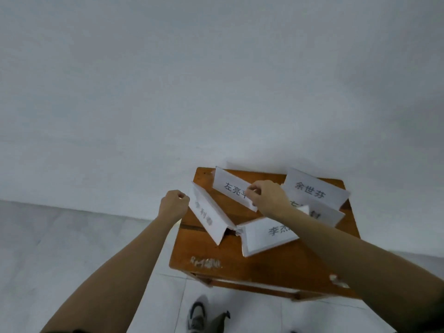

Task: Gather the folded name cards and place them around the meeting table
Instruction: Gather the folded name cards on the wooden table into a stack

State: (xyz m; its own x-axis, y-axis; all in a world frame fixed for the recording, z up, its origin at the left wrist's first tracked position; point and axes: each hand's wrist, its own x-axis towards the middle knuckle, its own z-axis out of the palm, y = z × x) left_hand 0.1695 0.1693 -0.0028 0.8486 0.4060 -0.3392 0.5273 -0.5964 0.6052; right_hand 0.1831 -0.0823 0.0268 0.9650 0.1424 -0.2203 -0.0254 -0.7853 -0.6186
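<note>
Checked the head cam: small wooden table (252, 263) against a white wall (168, 80), w/ folded name cards (310, 189) scattered on top. My left hand (173, 204) was pinched shut on the top edge of the card at the left side (209, 216), lifting it a bit. Right hand (268, 197) was clamped on the back-middle card (231, 187). Two more cards sat nearer me, one partly under my right arm. Shoe (197, 316) visible on the floor tiles.

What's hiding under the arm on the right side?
Under the right forearm lies a white folded paper name card on the brown wooden table. Only its edges and part of the print show; the arm covers most of the name.
</note>
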